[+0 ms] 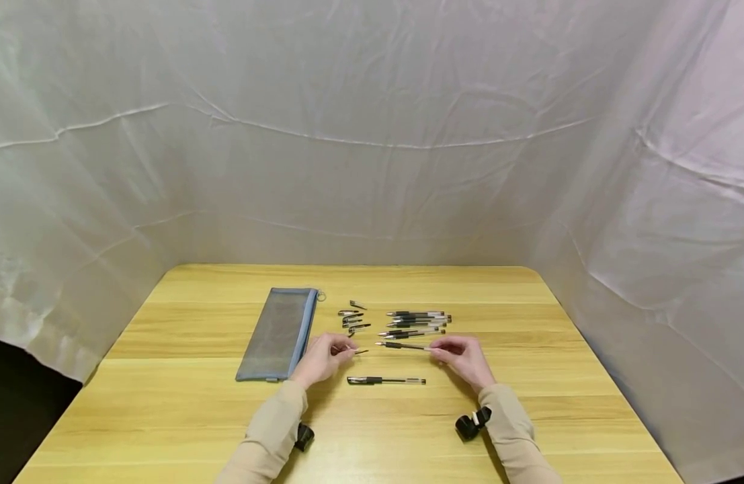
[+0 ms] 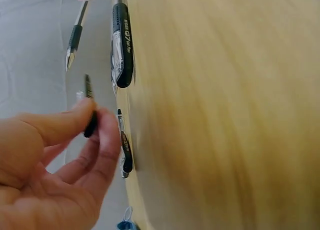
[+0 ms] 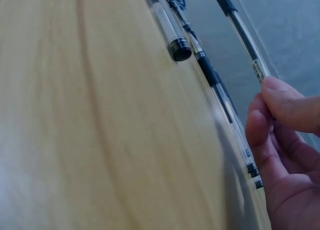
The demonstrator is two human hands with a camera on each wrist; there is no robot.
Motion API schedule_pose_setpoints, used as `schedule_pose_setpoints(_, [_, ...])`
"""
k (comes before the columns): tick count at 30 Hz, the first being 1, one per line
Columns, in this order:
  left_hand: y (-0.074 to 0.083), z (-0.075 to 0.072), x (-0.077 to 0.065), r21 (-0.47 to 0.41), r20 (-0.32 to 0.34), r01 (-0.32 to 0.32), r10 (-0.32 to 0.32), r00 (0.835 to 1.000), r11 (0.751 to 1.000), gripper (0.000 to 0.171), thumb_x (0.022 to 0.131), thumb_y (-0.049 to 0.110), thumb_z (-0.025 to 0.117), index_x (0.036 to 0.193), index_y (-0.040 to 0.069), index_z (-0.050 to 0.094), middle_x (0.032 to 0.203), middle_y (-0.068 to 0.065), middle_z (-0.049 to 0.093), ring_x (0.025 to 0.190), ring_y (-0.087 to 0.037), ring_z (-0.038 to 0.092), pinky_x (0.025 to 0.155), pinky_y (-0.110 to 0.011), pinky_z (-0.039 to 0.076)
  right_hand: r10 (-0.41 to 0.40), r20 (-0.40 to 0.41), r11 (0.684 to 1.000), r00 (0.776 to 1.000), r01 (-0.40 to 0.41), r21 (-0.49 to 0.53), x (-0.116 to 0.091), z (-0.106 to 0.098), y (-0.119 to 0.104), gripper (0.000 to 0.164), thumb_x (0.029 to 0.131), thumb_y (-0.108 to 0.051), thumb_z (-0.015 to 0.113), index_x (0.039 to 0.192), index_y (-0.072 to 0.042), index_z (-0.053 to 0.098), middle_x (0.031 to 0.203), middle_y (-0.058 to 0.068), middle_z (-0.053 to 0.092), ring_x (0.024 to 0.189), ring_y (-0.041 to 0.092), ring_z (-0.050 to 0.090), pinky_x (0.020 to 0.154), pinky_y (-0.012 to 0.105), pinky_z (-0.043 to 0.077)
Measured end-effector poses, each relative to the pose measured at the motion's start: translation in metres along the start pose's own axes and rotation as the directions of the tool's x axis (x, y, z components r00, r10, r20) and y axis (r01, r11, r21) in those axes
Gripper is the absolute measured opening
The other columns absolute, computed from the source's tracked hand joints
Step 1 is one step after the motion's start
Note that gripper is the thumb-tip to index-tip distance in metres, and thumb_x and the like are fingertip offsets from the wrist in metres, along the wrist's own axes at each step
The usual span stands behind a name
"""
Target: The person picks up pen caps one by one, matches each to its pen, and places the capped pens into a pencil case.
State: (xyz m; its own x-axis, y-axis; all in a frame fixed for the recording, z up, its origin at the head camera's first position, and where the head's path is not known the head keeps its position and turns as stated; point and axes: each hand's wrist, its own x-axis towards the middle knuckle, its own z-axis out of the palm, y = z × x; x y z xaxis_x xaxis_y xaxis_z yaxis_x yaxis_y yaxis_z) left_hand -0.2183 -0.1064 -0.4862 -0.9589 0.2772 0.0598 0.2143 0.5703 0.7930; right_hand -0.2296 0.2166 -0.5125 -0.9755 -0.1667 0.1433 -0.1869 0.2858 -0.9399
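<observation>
Between thumb and fingers my left hand [image 1: 325, 357] pinches a dark pen cap [image 2: 88, 98], held above the table. My right hand [image 1: 464, 357] pinches the rear end of an uncapped gel pen [image 1: 402, 345], its metal tip pointing left toward the cap. Tip and cap are apart, with a small gap between the two. A capped gel pen [image 1: 386, 380] lies on the table in front of the hands, its black clip and lettering plain in the left wrist view. Beyond the right hand lie several uncapped pens [image 1: 417, 322], tips to the left.
Several loose caps [image 1: 351, 320] lie just left of the uncapped pens. A grey mesh pouch [image 1: 276, 334] with blue edging and a zip rests flat at the left, beside the left hand. Pale curtain [image 1: 372, 181] surrounds the back and sides of the wooden table [image 1: 372, 444].
</observation>
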Motion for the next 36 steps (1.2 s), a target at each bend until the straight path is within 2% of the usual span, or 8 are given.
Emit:
schedule_pose_setpoints(5, [0.0005, -0.001, 0.0004, -0.113, 0.003, 0.004, -0.004, 1.0, 0.994, 0.017, 0.096, 0.008, 0.066, 0.109, 0.008, 0.076, 0.112, -0.012, 0.074, 0.091, -0.015, 0.065, 0.073, -0.021, 0.052, -0.029, 0.046, 1.0, 0.999, 0.029, 0.006, 0.001, 0.002, -0.0005, 0.022, 0.085, -0.001, 0.075, 0.103, 0.011, 0.071, 0.098, 0.033, 0.071, 0.071, 0.008, 0.068, 0.068, 0.021, 0.058])
schedule_pose_setpoints(8, [0.0012, -0.0013, 0.0009, -0.141, 0.002, 0.005, -0.005, 1.0, 0.99, 0.017, 0.095, 0.008, 0.067, 0.109, 0.007, 0.076, 0.113, -0.013, 0.074, 0.091, -0.016, 0.065, 0.073, -0.021, 0.053, -0.04, 0.047, 0.999, 0.998, 0.04, 0.005, 0.0018, 0.0033, 0.0001, 0.022, 0.085, -0.001, 0.075, 0.103, 0.011, 0.071, 0.098, 0.033, 0.071, 0.071, 0.008, 0.068, 0.068, 0.021, 0.058])
schedule_pose_setpoints(19, [0.0029, 0.0008, 0.0024, -0.149, 0.005, 0.029, -0.028, 1.0, 0.988, 0.016, 0.092, 0.011, 0.071, 0.107, 0.007, 0.077, 0.099, -0.008, 0.075, 0.082, -0.012, 0.063, 0.07, -0.022, 0.051, -0.027, 0.058, 1.0, 0.998, 0.026, 0.014, 0.0029, 0.0073, -0.0007, 0.023, 0.086, -0.001, 0.075, 0.104, 0.012, 0.071, 0.098, 0.034, 0.071, 0.072, 0.007, 0.068, 0.068, 0.021, 0.058])
schedule_pose_setpoints(36, [0.0027, 0.0019, 0.001, -0.141, 0.037, 0.005, 0.0, 0.999, 0.99, 0.018, 0.093, 0.012, 0.071, 0.109, 0.007, 0.076, 0.102, -0.01, 0.075, 0.085, -0.012, 0.062, 0.073, -0.022, 0.052, -0.007, 0.078, 1.0, 0.997, 0.007, 0.012, 0.0033, 0.0102, -0.0001, 0.022, 0.085, 0.0, 0.075, 0.104, 0.011, 0.071, 0.099, 0.033, 0.071, 0.073, 0.009, 0.068, 0.069, 0.022, 0.059])
